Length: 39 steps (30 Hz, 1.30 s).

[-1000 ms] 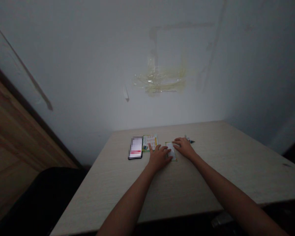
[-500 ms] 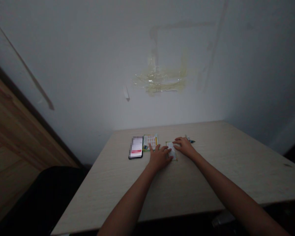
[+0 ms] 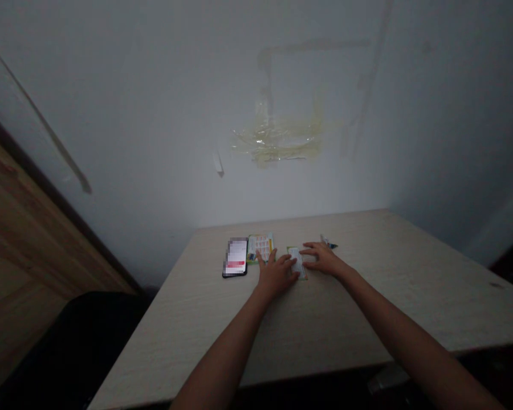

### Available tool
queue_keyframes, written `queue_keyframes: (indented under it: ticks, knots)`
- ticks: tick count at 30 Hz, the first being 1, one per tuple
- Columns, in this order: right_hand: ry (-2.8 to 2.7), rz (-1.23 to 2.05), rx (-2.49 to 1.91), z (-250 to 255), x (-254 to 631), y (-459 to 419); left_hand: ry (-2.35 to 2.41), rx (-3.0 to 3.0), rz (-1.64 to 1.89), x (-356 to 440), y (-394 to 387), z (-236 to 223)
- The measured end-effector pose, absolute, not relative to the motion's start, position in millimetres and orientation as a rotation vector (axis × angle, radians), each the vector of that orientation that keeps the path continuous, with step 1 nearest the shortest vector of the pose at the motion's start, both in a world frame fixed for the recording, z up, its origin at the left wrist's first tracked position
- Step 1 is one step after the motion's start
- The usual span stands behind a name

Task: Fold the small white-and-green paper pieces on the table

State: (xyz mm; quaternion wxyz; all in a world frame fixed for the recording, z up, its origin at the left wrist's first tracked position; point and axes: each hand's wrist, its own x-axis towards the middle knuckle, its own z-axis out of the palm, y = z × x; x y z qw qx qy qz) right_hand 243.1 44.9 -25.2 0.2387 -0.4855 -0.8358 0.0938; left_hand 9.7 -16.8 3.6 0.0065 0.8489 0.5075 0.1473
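Observation:
A small printed slip of paper (image 3: 298,265) lies flat on the table between my hands. My left hand (image 3: 276,276) is spread, with its fingertips over the slip's left side and its thumb side near a larger printed card (image 3: 261,246). From the right, my right hand (image 3: 326,259) reaches over with fingers apart, its tips at the slip's right edge. A small white-and-dark piece (image 3: 332,245), too small to name, lies just behind my right hand. The slip is partly hidden under my left fingers.
A phone (image 3: 236,259) with a lit, partly blurred screen lies left of the card. The pale wooden table (image 3: 188,319) meets a wall (image 3: 154,114) with old tape (image 3: 282,142). Dark fabric (image 3: 81,341) stands at the left beside wooden panelling (image 3: 17,228).
My right hand has shifted slightly toward me, and its fingers are spread wider along the slip's edge. My left hand stays nearly in place. The view has tilted a little.

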Motion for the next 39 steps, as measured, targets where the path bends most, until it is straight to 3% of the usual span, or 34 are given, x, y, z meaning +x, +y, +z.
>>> queue_keyframes:
  ticks: [16, 39]
  knots:
    - [-2.360, 0.476, -1.352, -19.1, 248.7, 31.1, 1.645, 2.645, 0.460, 10.4, -17.0, 1.7]
    - [-2.139, 0.492, -1.133, -23.6, 250.2, 34.3, 1.590, 2.679, 0.552, 10.2, -16.7, 3.9]
